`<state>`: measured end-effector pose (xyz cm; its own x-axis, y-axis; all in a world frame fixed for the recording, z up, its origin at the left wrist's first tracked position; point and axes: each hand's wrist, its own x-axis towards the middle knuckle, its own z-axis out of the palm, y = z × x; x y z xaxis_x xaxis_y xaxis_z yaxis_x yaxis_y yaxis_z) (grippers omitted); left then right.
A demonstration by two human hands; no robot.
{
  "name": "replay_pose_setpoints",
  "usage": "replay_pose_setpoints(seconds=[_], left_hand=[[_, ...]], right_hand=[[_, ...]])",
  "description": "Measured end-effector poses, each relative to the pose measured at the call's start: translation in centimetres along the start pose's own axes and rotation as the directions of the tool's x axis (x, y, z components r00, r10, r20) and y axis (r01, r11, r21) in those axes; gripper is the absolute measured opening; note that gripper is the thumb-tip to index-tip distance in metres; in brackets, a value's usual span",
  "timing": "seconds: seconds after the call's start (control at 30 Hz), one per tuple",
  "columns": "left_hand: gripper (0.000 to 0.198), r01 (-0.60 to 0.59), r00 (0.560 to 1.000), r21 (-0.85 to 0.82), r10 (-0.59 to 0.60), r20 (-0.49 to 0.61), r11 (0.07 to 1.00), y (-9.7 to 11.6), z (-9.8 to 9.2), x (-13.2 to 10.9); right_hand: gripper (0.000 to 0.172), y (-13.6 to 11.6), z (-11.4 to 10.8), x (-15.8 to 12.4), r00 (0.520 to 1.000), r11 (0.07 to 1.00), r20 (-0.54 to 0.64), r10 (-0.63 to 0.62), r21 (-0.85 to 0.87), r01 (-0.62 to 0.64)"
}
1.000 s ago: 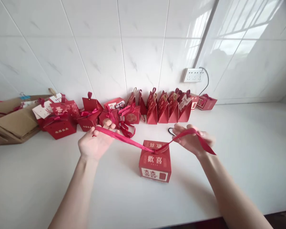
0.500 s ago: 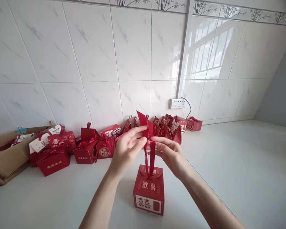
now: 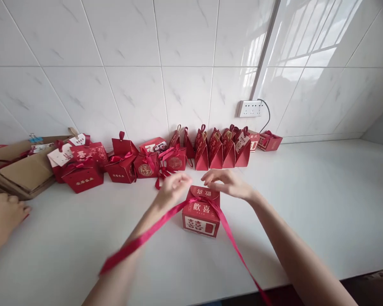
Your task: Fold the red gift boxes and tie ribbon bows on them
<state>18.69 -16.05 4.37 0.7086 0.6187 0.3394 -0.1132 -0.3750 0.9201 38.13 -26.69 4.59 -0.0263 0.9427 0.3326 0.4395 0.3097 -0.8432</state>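
A red gift box (image 3: 199, 216) with white double-happiness characters on its front stands upright on the counter before me. A dark pink ribbon (image 3: 225, 225) passes through its top. One end of the ribbon lies across my left forearm, and the other hangs down toward the counter's front edge. Behind the box's left top corner is my left hand (image 3: 174, 187), slightly blurred, its fingers loosely bent and apart with nothing visible in them. Just past the right top corner, my right hand (image 3: 225, 182) is open, fingers curved and empty.
Several red gift boxes with ribbon bows (image 3: 120, 163) and several triangular red boxes (image 3: 216, 153) line the tiled wall. An open cardboard box (image 3: 28, 174) sits at the left. Another person's hand (image 3: 6, 219) rests near it by something red. A power socket (image 3: 250, 109) is on the wall.
Both hands have let go of the ribbon and come down near the box top. The ribbon ends now fall to either side. The raised red card is out of sight, and another person's hand appears left.
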Motion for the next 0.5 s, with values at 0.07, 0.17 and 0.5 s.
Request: replay_pose_setpoints(seconds=[0.07,0.17,0.5], left_hand=[[0.017,-0.040,0.996,0.230,0.022,0.083,0.972,-1.3,1.1,-1.2],[0.017,-0.101,0.985,0.331,0.047,0.166,0.938,-2.0,1.5,-2.5],[0.005,-0.253,0.917,0.631,0.390,-0.085,0.733,-1.6,1.7,-2.8]], right_hand=[[0.010,1.0,0.9,-0.2,0.995,0.986,0.067,-0.069,-0.149,0.078],[0.014,1.6,1.7,-1.1,0.982,0.962,0.109,-0.154,-0.211,0.174],[0.020,-1.5,2.9,-3.0,0.990,0.803,0.098,-0.100,-0.580,0.139]])
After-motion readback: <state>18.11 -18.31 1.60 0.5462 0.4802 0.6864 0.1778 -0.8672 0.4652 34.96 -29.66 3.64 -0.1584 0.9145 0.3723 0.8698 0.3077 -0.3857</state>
